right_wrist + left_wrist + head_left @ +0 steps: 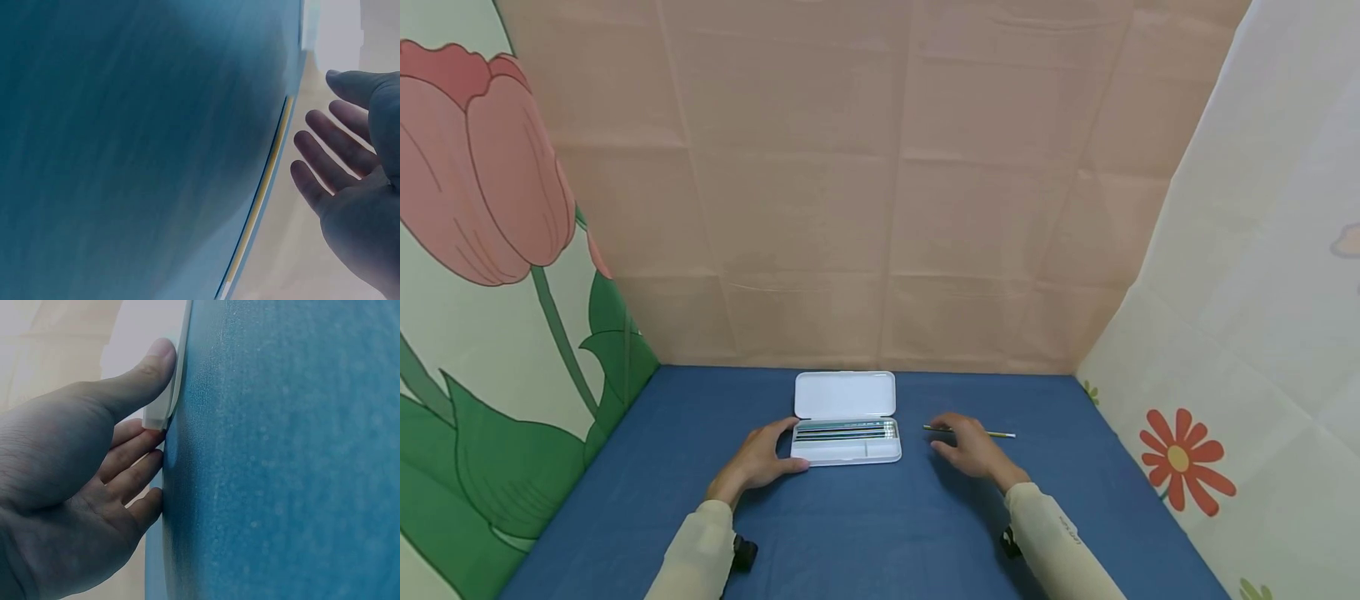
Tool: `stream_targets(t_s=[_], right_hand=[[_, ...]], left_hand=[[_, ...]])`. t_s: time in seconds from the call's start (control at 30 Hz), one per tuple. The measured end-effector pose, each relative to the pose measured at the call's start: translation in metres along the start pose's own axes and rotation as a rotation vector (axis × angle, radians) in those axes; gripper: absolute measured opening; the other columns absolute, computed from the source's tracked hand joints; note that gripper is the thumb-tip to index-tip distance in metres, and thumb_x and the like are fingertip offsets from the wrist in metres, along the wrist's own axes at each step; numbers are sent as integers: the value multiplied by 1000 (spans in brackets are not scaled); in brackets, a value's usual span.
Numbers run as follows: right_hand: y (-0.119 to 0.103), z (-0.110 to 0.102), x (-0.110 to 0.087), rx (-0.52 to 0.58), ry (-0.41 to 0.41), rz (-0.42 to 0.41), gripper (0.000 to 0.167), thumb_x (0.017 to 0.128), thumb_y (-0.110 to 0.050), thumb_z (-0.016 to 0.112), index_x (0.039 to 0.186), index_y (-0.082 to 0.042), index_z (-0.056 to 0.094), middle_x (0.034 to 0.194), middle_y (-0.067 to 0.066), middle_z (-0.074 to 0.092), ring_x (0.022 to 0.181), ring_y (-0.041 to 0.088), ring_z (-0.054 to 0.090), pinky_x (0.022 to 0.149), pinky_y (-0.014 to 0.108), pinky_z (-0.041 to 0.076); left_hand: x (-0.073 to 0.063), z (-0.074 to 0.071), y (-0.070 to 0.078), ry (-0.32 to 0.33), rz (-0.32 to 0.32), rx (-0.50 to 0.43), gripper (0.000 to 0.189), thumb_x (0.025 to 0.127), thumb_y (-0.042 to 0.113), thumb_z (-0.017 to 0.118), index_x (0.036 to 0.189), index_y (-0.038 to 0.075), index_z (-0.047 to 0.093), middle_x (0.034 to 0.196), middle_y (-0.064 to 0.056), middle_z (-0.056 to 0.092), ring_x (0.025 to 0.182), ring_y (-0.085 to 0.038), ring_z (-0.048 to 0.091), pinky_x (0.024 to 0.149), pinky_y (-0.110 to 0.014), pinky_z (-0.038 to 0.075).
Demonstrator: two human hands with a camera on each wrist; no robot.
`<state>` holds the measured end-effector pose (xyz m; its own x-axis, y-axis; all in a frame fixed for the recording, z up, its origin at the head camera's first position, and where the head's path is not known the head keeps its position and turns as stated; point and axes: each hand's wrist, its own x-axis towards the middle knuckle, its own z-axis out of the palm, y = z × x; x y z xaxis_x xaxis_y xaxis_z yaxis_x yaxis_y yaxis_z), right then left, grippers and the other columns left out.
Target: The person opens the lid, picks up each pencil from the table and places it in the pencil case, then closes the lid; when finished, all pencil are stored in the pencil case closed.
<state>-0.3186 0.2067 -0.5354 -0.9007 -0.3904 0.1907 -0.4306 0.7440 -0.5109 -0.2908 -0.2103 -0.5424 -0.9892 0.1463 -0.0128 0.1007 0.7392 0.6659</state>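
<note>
A white pencil case (pixel 827 454) lies on the blue table with its lid (pixel 845 395) raised at the back. Several pencils (pixel 842 432) lie side by side in its rear compartment. My left hand (pixel 762 456) holds the case at its left end, thumb (pixel 147 374) on the near corner and fingers around the far side. A single yellowish pencil (pixel 1003 435) lies on the table to the right of the case. Over it hovers my right hand (pixel 972 448), fingers apart and holding nothing; the right wrist view shows the pencil (pixel 259 197) below, untouched.
Blue cloth (pixel 865 533) covers the table. A plain tan sheet (pixel 880 208) hangs behind it. Printed cloths stand at both sides, with a tulip (pixel 490 175) on the left and a red flower (pixel 1180 458) on the right.
</note>
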Motion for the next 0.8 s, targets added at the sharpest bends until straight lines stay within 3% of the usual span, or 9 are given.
stream_targets(t_s=[0.3,0.8], right_hand=[[28,-18,-15,-1,27,61,35,108,-14,78,141,-2,73,139,16,76,130,40,73,109,62,61],[66,-28,-16,-20,22,135,33,108,-14,77,139,-2,74,136,17,78,126,39,75,106,59,64]], left_hand=[[0,0,0,2,6,0,90,93,31,96,167,5,52,173,-28,51,162,-56,45,130,-77,38],[-1,0,1,3,-1,2,92,92,34,96,167,6,52,173,-28,50,163,-57,44,130,-77,38]])
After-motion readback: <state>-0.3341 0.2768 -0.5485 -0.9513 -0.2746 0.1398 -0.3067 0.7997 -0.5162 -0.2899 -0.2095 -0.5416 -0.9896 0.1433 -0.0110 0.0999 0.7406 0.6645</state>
